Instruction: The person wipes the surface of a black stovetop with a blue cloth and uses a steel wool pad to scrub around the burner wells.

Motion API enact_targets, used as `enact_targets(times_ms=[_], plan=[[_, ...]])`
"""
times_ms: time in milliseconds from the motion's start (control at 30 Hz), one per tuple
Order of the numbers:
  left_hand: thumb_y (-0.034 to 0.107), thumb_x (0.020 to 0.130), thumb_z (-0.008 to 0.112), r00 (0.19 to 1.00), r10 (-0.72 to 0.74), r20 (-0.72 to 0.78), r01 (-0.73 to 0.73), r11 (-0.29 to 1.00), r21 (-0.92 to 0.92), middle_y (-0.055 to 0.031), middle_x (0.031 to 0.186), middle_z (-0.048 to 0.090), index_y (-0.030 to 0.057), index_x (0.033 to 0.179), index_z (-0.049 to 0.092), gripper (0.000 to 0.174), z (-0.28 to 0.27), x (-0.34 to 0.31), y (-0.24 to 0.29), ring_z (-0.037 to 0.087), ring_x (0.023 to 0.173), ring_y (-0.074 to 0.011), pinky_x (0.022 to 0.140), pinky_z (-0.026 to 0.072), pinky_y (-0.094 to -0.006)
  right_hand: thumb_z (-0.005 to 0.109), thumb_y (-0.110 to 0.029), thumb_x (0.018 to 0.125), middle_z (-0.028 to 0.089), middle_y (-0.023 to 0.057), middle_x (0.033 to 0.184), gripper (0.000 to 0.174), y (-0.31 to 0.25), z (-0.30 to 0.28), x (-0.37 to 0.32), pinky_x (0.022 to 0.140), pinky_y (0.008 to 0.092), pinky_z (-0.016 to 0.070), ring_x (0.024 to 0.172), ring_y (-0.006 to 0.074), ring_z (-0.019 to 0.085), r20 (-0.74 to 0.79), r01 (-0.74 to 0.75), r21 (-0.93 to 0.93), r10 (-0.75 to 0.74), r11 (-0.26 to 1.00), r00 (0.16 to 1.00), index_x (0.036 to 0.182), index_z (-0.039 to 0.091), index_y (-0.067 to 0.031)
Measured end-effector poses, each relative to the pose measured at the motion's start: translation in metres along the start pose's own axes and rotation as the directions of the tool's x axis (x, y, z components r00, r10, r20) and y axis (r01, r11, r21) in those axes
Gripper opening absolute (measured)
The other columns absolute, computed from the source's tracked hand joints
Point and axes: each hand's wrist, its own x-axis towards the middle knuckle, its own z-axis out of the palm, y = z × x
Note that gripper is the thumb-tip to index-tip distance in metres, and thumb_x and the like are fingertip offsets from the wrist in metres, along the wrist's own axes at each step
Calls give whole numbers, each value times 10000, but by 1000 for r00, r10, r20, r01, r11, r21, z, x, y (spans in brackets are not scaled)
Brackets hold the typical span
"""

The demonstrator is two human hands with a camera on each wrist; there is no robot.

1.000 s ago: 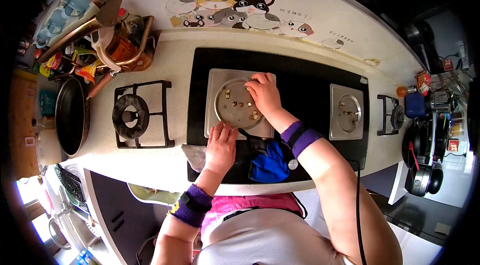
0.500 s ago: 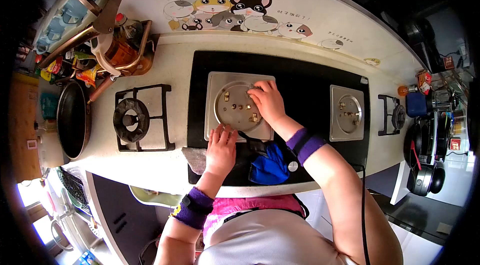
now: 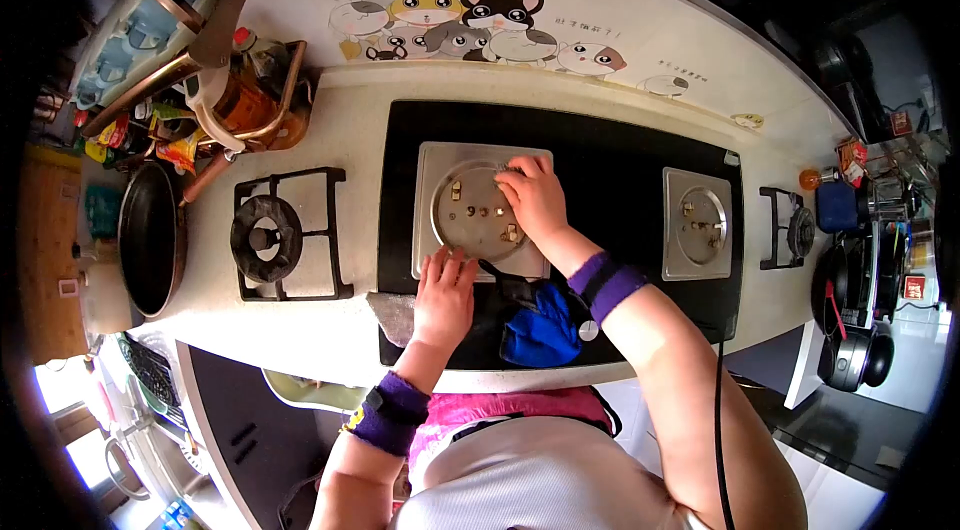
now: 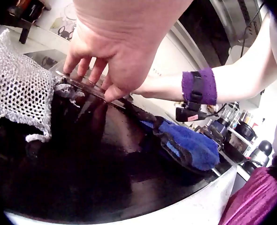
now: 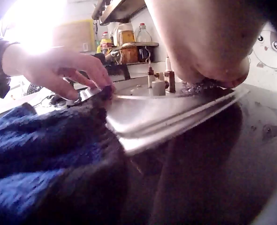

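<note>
In the head view, my right hand (image 3: 536, 200) pinches a small grey scourer against the upper right of the round recess in the square metal burner plate (image 3: 428, 230). The right wrist view shows the scourer (image 5: 201, 86) as a dark, coiled mass under the fingers, mostly covered. My left hand (image 3: 445, 300) lies at the plate's near edge with fingers extended; in the left wrist view its fingers (image 4: 97, 70) touch that rim. Brass-coloured burner parts (image 3: 484, 212) stand in the recess. A blue cloth (image 3: 543, 330) with dark edging lies just below the plate.
A grey mesh cloth (image 3: 392, 317) lies left of my left hand. A black pan support (image 3: 330, 230) and a frying pan (image 3: 152, 240) are farther left. To the right are a second burner plate (image 3: 680, 250) and a smaller pan support (image 3: 772, 230).
My right hand and the scourer have shifted slightly towards me from the plate's upper part. My left hand stays at the near edge. The head view has tilted a little.
</note>
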Motion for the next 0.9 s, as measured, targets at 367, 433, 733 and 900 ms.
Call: enact_targets(times_ms=[367,433,733,900], plan=[[96,843,645,1000,-11,3,11,1000,14,-138,1371,532,62,1263,615,423,2,0,2,445,1341,-360,1148,349,-529,734,-109,832,628,34,1056,81,3,-4,-5,819,425,528,1011,296,560,10,10,3,-10,1000,1000,910,755,-103],[98,842,646,1000,-7,-1,7,999,33,-135,1369,533,67,1267,615,427,2,0,2,448,1338,-360,1146,352,-526,732,-101,829,633,38,1065,86,3,-7,-8,821,428,526,1007,302,561,32,15,19,-16,1000,999,912,756,-101],[77,818,656,1000,-5,5,5,1000,6,-140,1370,531,74,1283,613,467,1,1,4,456,1324,-360,1134,368,-523,744,-100,803,619,25,1084,85,4,-20,-21,857,404,525,1020,291,565,117,35,32,-39,999,992,888,740,-105],[30,789,675,999,35,2,-35,999,37,-155,1338,539,61,1275,609,491,-2,2,4,453,1302,-382,1098,422,-466,750,-105,811,608,58,1084,130,15,-20,-2,889,410,524,1086,305,564,28,17,181,-22,983,999,934,711,-100]])
